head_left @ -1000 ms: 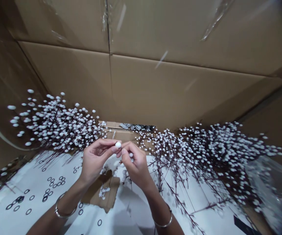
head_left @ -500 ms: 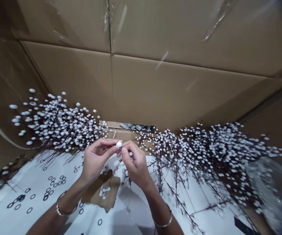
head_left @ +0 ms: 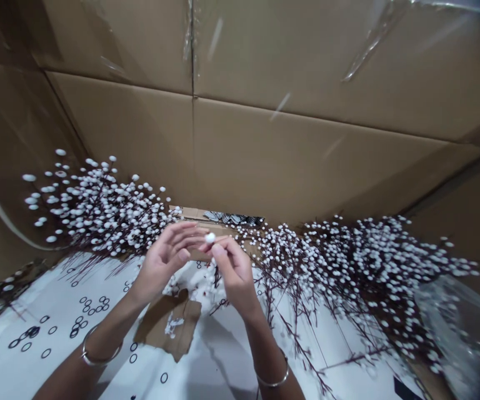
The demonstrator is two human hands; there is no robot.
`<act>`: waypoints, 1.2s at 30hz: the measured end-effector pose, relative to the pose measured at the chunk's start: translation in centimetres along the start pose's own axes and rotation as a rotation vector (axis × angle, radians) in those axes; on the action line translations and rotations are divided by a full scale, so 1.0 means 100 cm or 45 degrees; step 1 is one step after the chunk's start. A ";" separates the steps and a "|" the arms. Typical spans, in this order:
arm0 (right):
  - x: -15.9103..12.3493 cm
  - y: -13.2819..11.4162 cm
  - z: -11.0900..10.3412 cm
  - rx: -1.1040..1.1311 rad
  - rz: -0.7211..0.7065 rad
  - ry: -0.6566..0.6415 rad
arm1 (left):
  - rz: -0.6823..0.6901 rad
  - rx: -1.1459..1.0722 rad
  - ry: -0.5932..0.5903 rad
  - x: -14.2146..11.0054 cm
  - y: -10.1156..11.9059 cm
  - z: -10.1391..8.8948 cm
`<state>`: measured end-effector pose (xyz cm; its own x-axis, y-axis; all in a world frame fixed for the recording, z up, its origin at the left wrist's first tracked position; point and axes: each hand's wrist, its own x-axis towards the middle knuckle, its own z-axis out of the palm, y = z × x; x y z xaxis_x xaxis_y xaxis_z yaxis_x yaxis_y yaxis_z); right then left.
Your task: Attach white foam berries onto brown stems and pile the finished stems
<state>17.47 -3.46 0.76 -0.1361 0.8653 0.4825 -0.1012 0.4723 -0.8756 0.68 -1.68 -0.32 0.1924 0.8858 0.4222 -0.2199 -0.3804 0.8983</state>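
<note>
Between the thumb and fingers of my right hand [head_left: 236, 272] is a thin artificial berry stem, its white berry [head_left: 210, 238] showing just above the fingertips. Part of the stem below is hidden by the hand. My left hand [head_left: 164, 260] is open just beside it, fingers stretched toward the berry and thumb apart. Whether the left fingertips touch the berry is hard to tell. Under the hands lies a torn piece of cardboard [head_left: 186, 333] with white scraps on it, on a white tabletop [head_left: 215, 372].
A bunch of white-berry stems [head_left: 110, 203] lies at the left, and a larger heap [head_left: 348, 255] spreads along the right. Several black rings [head_left: 79, 322] are scattered on the left. Clear plastic [head_left: 448, 311] is at the right edge. A cardboard wall [head_left: 290, 161] stands behind.
My left fingers have opened and drawn away from the white berry, which both hands were pinching close together. The right hand has kept hold and shifted slightly right.
</note>
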 end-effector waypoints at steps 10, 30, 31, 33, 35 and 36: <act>0.006 0.000 -0.014 0.582 0.075 0.449 | -0.237 0.608 -0.414 -0.016 -0.001 0.032; 0.010 0.017 -0.026 0.204 0.376 0.027 | -0.350 1.537 1.006 0.059 0.040 -0.240; 0.010 0.018 -0.025 0.198 0.392 0.015 | -0.375 1.547 1.007 0.063 0.039 -0.248; 0.010 0.018 -0.023 0.185 0.417 -0.007 | -0.407 1.548 0.989 0.070 0.037 -0.259; 0.011 0.018 -0.022 0.170 0.431 -0.021 | -0.412 1.544 0.962 0.075 0.036 -0.266; 0.011 0.018 -0.023 0.161 0.434 -0.021 | -0.408 1.544 0.948 0.076 0.036 -0.269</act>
<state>19.37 -1.25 -0.37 -0.1985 0.9662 0.1643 -0.1681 0.1316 -0.9769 -24.35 10.79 2.82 -0.5354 0.7605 0.3674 0.7339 0.2035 0.6481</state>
